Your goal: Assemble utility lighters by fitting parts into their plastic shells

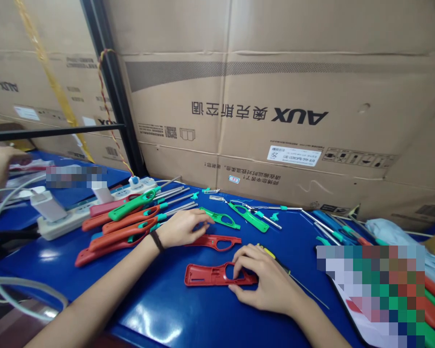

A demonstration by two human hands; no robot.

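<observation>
My left hand (184, 229), a dark band at its wrist, reaches over a red lighter shell half (223, 242) lying on the blue table. Its slightly bent fingers are apart, with the tips beside a green lighter shell half (224, 220); whether they touch it I cannot tell. Nearer to me, my right hand (263, 278) is closed on another red lighter shell half (203, 275), gripping its ring-shaped end. That shell's hollow inner side faces up. Beyond the right hand lies a screwdriver (290, 273) with a yellow and black handle, partly hidden by the fingers.
Several assembled lighters (119, 232) are piled at left beside a white power strip (68, 220). A green shell (250, 217) and metal tubes (275, 220) lie along the large cardboard box (239, 116). A phone-like slab (348, 309) lies right. Another person's hand (7, 159) shows far left.
</observation>
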